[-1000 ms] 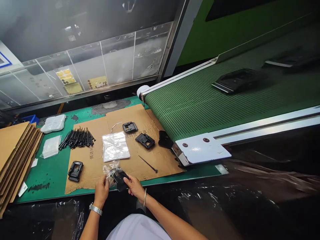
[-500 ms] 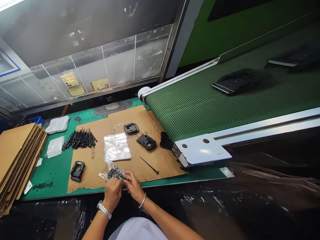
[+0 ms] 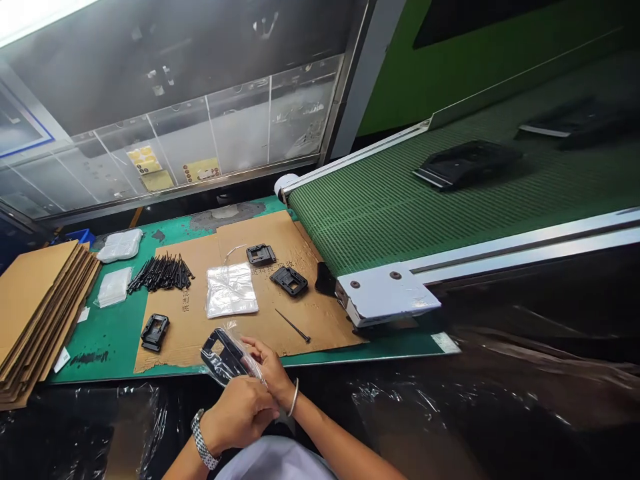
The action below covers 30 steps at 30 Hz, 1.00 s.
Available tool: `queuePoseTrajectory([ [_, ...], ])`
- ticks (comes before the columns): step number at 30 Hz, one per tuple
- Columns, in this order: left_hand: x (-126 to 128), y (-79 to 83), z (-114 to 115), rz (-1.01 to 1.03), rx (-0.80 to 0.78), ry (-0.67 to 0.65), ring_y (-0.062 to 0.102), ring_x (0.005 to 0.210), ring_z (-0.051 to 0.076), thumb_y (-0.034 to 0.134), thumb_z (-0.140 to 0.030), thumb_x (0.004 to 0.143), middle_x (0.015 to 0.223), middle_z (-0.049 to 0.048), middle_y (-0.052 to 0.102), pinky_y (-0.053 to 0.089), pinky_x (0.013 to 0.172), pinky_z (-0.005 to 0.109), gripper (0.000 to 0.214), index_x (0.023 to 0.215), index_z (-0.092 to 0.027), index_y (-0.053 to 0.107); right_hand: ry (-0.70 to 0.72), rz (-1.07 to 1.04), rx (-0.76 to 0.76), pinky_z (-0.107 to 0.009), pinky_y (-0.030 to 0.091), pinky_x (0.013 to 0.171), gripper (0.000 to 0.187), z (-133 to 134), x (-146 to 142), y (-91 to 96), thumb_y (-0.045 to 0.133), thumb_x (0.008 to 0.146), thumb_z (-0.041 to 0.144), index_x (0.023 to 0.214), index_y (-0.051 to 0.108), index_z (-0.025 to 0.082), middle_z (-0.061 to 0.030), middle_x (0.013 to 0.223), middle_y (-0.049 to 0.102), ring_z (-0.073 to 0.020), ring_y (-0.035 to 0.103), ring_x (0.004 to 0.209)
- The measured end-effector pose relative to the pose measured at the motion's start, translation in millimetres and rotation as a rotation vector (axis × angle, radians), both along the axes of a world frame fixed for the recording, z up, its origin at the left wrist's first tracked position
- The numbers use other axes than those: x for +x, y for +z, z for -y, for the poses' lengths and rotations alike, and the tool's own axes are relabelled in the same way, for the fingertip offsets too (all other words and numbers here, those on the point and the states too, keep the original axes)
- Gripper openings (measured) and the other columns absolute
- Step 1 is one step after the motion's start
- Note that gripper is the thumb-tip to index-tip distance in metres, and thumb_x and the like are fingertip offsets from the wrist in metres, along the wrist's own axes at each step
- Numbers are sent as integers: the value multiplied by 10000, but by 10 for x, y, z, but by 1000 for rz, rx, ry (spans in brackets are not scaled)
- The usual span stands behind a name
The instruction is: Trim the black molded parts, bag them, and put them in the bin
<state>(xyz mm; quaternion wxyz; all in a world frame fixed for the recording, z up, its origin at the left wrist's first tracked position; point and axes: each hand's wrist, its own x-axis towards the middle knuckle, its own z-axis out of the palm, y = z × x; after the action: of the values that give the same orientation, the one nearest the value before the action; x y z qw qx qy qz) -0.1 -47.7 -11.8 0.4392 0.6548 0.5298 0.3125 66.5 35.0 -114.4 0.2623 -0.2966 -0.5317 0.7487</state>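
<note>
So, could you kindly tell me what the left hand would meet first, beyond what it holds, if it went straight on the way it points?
Beyond the bagged black part, the left hand would probably meet the right hand first; they overlap in this view, so any gap between them is unclear.

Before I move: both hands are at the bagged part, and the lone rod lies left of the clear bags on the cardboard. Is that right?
Not quite: in the head view, the lone rod lies right of the clear bags on the cardboard, not left. The rest holds: the left hand and right hand are at the bagged part.
</note>
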Motion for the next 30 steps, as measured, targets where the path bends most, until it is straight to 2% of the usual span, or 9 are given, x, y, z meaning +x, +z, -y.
queuePoseTrajectory([
  [2, 49, -11, 93, -5, 113, 187, 558, 802, 236, 542, -222, 739, 821, 100, 643, 383, 772, 357, 202, 891, -245, 672, -32, -51, -113, -216, 365, 493, 341, 25, 27, 47, 641, 603, 374, 858, 552, 167, 35, 602, 529, -95, 467, 519],
  [5, 59, -144, 223, 115, 342, 1024, 503, 965, 226, 588, -298, 716, 988, 78, 580, 361, 859, 352, 359, 1072, -258, 557, -86, -50, -242, -188, 303, 392, 335, 97, 83, 160, 663, 572, 441, 708, 509, 177, 55, 556, 480, -59, 395, 408],
  [6, 48, -190, 255, 216, 341, 1298, 481, 1012, 218, 580, -339, 722, 1039, 69, 555, 358, 872, 344, 414, 1122, -263, 504, -89, -40, -268, -181, 275, 364, 350, 132, 103, 205, 667, 564, 457, 688, 495, 179, 63, 540, 460, -50, 367, 379],
  [8, 19, -248, 296, 543, 150, 1506, 489, 1025, 223, 549, -413, 733, 1057, 71, 556, 391, 844, 343, 425, 1114, -232, 493, -73, -42, -297, -174, 248, 338, 370, 217, 139, 294, 674, 553, 477, 670, 483, 183, 73, 517, 430, -41, 333, 353],
  [12, -31, -240, 326, 1190, -294, 1305, 606, 794, 239, 572, -320, 711, 840, 89, 656, 471, 707, 377, 219, 845, -153, 615, -39, -113, -243, -187, 326, 391, 358, 386, 157, 407, 640, 604, 498, 608, 490, 173, 59, 508, 433, -55, 364, 409],
  [16, -153, -261, 371, 1410, -369, 1401, 610, 601, 175, 504, -212, 729, 670, 61, 667, 483, 583, 324, 138, 671, -150, 613, -71, -52, -187, -193, 358, 416, 404, 497, 168, 426, 598, 630, 547, 578, 475, 165, 36, 521, 485, -65, 415, 435],
  [23, -299, -459, 583, 1343, -323, 1549, 602, 539, 158, 553, -177, 700, 593, 46, 651, 485, 589, 306, 90, 633, -131, 592, 425, 51, -482, -154, 255, 315, 350, 496, 502, 556, 629, 626, 453, 615, 416, 175, 42, 489, 504, -32, 331, 338],
  [26, -322, -472, 746, 1191, -126, 1633, 618, 643, 135, 627, -175, 663, 691, 14, 668, 475, 689, 271, 97, 753, -150, 603, 264, 133, -347, -180, 341, 397, 310, 396, 504, 545, 615, 641, 439, 687, 465, 171, 30, 557, 528, -70, 449, 435],
  [30, -355, -440, 967, 848, 87, 1608, 612, 758, 145, 684, -250, 630, 804, 13, 667, 450, 761, 265, 252, 844, -155, 591, -5, 100, -29, -302, 422, 776, 521, 524, 120, 470, 642, 619, 496, 999, 469, 184, -58, 922, 586, -169, 551, 867],
])
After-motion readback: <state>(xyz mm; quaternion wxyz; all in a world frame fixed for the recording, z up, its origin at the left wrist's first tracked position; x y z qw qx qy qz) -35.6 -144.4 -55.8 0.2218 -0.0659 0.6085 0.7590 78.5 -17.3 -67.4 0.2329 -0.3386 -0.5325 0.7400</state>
